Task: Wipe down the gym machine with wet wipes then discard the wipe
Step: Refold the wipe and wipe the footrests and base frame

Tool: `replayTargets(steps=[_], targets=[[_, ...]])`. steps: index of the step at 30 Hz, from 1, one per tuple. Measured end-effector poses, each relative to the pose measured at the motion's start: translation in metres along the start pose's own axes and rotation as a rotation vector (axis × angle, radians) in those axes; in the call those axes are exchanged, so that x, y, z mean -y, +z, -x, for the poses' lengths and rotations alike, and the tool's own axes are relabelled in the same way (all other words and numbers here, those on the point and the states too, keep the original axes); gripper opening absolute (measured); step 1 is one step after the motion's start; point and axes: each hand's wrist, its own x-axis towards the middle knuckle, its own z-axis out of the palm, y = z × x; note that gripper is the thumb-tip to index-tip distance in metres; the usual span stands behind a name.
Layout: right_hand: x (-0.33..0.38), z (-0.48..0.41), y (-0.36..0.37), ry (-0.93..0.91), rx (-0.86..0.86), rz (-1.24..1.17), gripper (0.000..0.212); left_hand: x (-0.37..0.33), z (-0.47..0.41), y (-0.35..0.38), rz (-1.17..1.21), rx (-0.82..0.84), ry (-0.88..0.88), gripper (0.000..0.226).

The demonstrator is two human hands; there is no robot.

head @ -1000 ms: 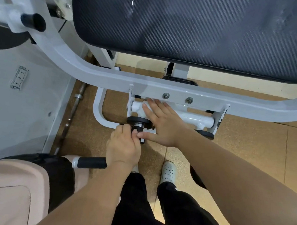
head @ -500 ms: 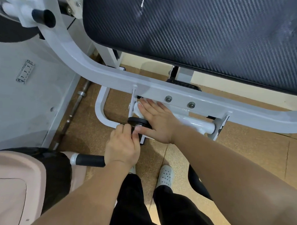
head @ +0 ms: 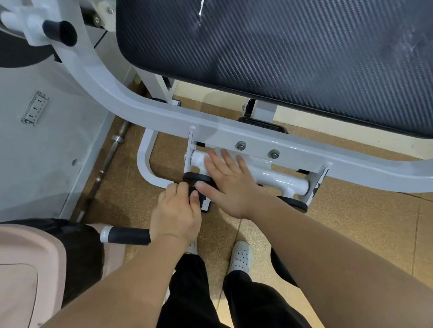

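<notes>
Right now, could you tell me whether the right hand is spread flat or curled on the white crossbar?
Spread flat: the right hand lies with straight fingers across the white crossbar. A wipe beneath it: cannot tell.

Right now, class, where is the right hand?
Head view, centre: the right hand lies flat on the white crossbar below two bolts, beside the left hand gripping a black knob.

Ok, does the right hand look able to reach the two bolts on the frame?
Probably yes. The right hand lies flat on the white tube, fingertips just below the bolts, nothing between them. The left hand grips the black knob, clear of the path.
</notes>
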Motion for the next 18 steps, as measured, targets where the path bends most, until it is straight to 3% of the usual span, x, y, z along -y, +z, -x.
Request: replayTargets(steps=[5,10,13,15,18], targets=[[0.005,-0.002,0.0,0.079,0.01,-0.005,0.109,0.0,0.0,0.0,0.002,-0.015,-0.002,0.036],[-0.028,0.053,0.005,0.426,-0.006,0.259,0.113,-0.002,0.0,-0.002,-0.007,0.013,-0.001,0.038],[-0.035,0.063,-0.002,0.552,0.05,0.262,0.121,-0.003,-0.001,-0.004,-0.009,0.035,-0.001,0.04],[-0.029,0.057,-0.001,0.542,0.052,0.272,0.121,-0.003,-0.001,-0.005,-0.002,0.038,-0.002,0.039],[-0.013,0.04,0.009,0.353,0.035,0.307,0.105,-0.003,0.0,-0.005,0.021,0.027,0.004,0.038]])
